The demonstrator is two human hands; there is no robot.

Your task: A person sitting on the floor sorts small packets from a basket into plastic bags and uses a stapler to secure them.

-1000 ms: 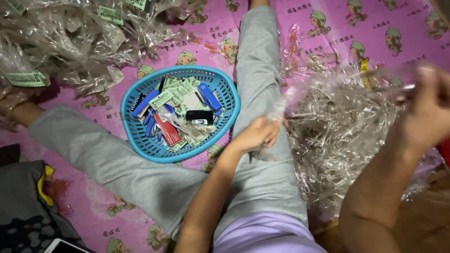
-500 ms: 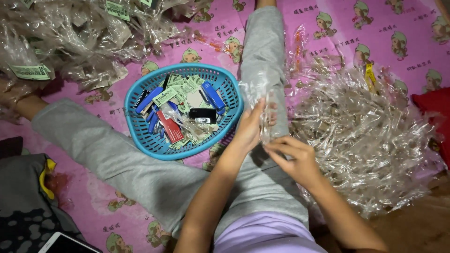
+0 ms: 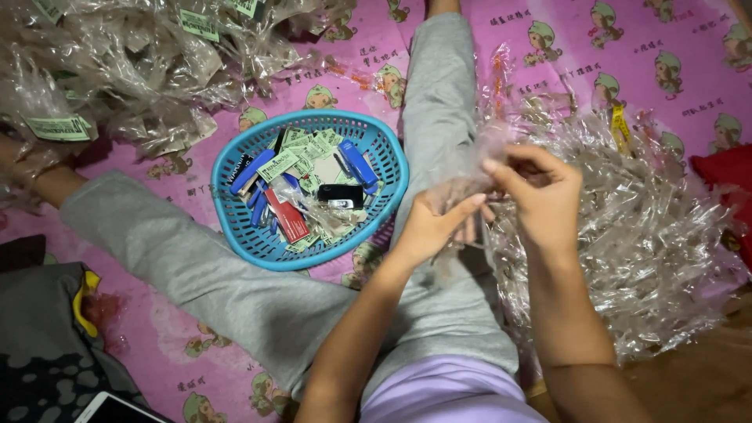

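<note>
We've got both hands, left hand [image 3: 429, 227] and right hand [image 3: 540, 192], pinched on one clear plastic sleeve [image 3: 462, 168]; best keep fingertips at its mouth, blue basket [image 3: 235, 235] nearby.

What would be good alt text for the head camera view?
A seated person's left hand and right hand together hold a clear plastic wrapper above grey-trousered legs. A blue basket of small items sits between the legs, with clear wrapper piles on a pink mat.

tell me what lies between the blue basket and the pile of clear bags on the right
In the head view, the person's grey-trousered leg lies between the blue basket and the clear bag pile.
</note>
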